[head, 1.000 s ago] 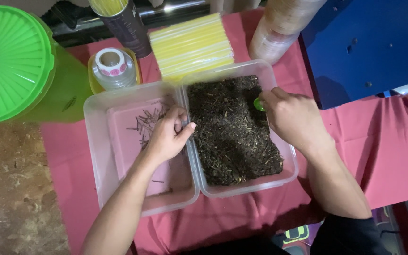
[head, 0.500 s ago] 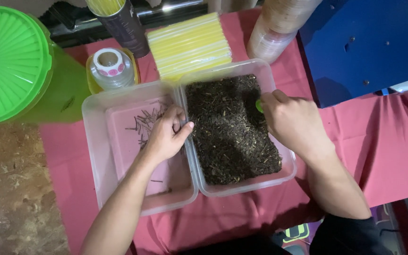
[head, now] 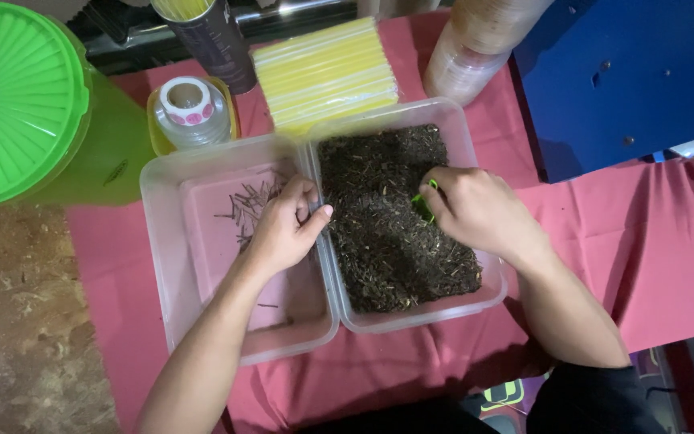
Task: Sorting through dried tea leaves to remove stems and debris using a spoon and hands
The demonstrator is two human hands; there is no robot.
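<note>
Right hand (head: 475,210) pinches a small green scoop (head: 425,206) pressed into coarse dark dried leaf matter filling the right clear plastic tub (head: 487,301), while left hand (head: 283,229), fingers curled, grips the adjoining tub's rim (head: 315,201) holding sparse thin stems (head: 246,207).

Two clear plastic tubs (head: 238,321) (head: 411,317), one green lidded container (head: 22,96), one sticker roll (head: 188,103), two hands (head: 283,229) (head: 479,210).
</note>
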